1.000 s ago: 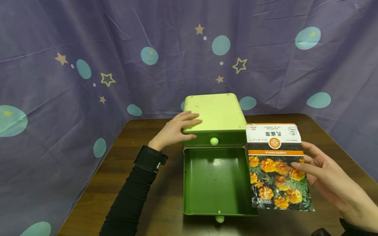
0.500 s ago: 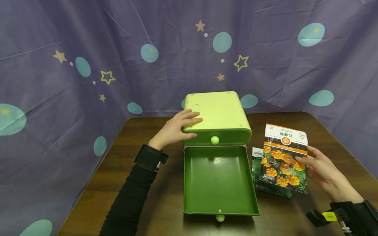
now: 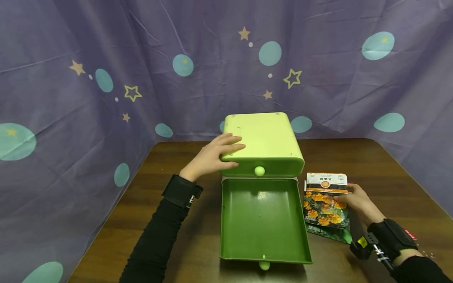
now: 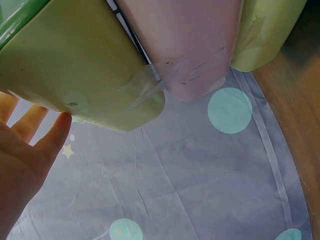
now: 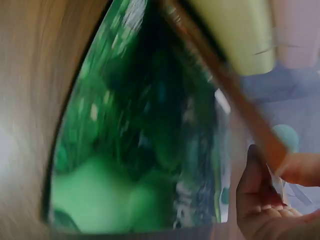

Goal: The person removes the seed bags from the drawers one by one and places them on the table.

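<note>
My left hand (image 3: 214, 155) rests on the left edge of a small drawer cabinet (image 3: 265, 133) with a pale yellow-green top, fingers spread over it. In the left wrist view its fingers (image 4: 52, 137) touch the cabinet's side. Below the closed top drawer, a dark green drawer (image 3: 260, 224) is pulled out, bare inside. My right hand (image 3: 359, 202) pinches the right edge of a marigold seed packet (image 3: 325, 208). That packet overlaps a green seed packet (image 3: 329, 232) on the table; in the right wrist view it appears nearly edge-on, tilted above the green packet (image 5: 140, 130).
The cabinet has a pink tier (image 4: 185, 45) and another yellow tier (image 4: 270, 35) beneath the top one. A wooden table (image 3: 177, 157) carries everything, with a purple patterned curtain (image 3: 212, 94) behind and at the sides. A small red item (image 3: 410, 234) lies beyond the right wrist.
My right hand has carried the marigold packet from beside the drawer, rightward and then down over the green packet. The left hand has stayed on the cabinet.
</note>
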Demonstrator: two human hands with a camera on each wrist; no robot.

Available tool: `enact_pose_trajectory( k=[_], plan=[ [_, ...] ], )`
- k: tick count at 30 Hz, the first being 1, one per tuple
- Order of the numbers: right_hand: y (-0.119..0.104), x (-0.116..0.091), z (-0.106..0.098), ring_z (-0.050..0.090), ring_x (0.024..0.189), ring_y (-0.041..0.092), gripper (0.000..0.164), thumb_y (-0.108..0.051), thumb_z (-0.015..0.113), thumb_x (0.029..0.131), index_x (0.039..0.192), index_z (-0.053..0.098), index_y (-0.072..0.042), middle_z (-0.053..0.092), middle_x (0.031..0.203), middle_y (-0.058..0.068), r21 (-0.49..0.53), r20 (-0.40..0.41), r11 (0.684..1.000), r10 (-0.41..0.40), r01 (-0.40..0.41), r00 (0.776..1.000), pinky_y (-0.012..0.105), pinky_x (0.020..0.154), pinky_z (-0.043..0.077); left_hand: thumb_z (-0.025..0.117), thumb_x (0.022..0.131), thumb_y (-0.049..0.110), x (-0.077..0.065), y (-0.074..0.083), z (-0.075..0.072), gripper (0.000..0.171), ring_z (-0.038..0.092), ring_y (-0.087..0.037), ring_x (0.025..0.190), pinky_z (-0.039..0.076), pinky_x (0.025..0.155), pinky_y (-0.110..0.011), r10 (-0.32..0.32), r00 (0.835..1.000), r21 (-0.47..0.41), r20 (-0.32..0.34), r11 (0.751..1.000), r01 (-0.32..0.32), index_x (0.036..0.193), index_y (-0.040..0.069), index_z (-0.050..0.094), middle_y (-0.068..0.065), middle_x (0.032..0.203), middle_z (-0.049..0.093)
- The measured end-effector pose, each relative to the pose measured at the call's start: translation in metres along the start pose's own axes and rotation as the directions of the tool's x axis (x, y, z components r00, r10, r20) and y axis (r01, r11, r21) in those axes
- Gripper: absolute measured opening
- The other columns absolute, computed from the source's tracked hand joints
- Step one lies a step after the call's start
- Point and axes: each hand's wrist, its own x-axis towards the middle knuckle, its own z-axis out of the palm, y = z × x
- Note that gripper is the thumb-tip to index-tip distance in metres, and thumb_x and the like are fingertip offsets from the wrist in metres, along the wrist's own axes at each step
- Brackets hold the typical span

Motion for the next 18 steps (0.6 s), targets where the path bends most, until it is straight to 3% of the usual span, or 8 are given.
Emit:
enact_pose_trajectory(
  k=[2, 4, 9, 13, 18],
  plan=[
    [0.0, 0.003, 0.002, 0.055, 0.085, 0.042, 0.073, -0.003, 0.057, 0.091, 0.131, 0.006, 0.03, 0.038, 0.111, 0.045, -0.124, -0.03, 0.992, -0.02, 0.016, 0.999, 0.046, 0.071, 0.05, 0.069, 0.087, 0.029, -0.001, 0.0, 0.0, 0.055, 0.018, -0.022, 0.138, 0.021, 0.11, -0.044, 0.002, 1.0, 0.001, 0.0, 1.0, -0.002, 0.137, 0.013, 0.052, -0.006, 0.145, 0.038],
    [-0.001, 0.005, 0.003, 0.05, 0.093, 0.051, 0.073, -0.006, 0.059, 0.09, 0.129, 0.01, 0.031, 0.041, 0.109, 0.045, -0.262, -0.044, 0.965, -0.028, 0.016, 0.999, 0.054, 0.076, 0.047, 0.069, 0.087, 0.03, -0.001, 0.0, 0.0, 0.055, 0.018, -0.022, 0.138, 0.02, 0.111, -0.043, 0.003, 1.0, 0.0, -0.001, 1.0, -0.003, 0.137, 0.013, 0.052, -0.006, 0.145, 0.038],
    [0.002, 0.008, 0.005, 0.052, 0.088, 0.051, 0.068, -0.016, 0.063, 0.089, 0.124, 0.026, 0.029, 0.052, 0.094, 0.038, -0.48, -0.064, 0.877, -0.052, 0.015, 0.997, 0.058, 0.072, 0.045, 0.069, 0.087, 0.03, 0.0, 0.001, -0.003, 0.056, 0.018, -0.022, 0.138, 0.02, 0.111, -0.043, 0.002, 1.0, 0.007, 0.0, 1.0, -0.002, 0.137, 0.013, 0.052, -0.005, 0.145, 0.038],
    [0.012, 0.005, 0.011, 0.049, 0.083, 0.05, 0.063, -0.017, 0.066, 0.086, 0.115, 0.034, 0.028, 0.044, 0.093, 0.039, -0.55, -0.115, 0.834, -0.134, 0.049, 0.984, 0.054, 0.063, 0.045, 0.069, 0.086, 0.029, 0.0, 0.001, -0.002, 0.056, 0.019, -0.022, 0.138, 0.02, 0.111, -0.043, 0.001, 1.0, 0.003, -0.001, 1.0, -0.001, 0.136, 0.013, 0.052, -0.006, 0.145, 0.039],
    [0.009, -0.005, 0.014, 0.043, 0.089, 0.055, 0.072, -0.023, 0.066, 0.087, 0.125, 0.028, 0.025, 0.036, 0.103, 0.043, -0.543, -0.134, 0.834, -0.196, 0.094, 0.971, 0.056, 0.062, 0.043, 0.069, 0.086, 0.03, 0.0, 0.001, -0.001, 0.056, 0.019, -0.022, 0.138, 0.02, 0.111, -0.043, 0.001, 1.0, 0.0, 0.005, 1.0, -0.001, 0.137, 0.013, 0.052, -0.006, 0.145, 0.039]
  ],
)
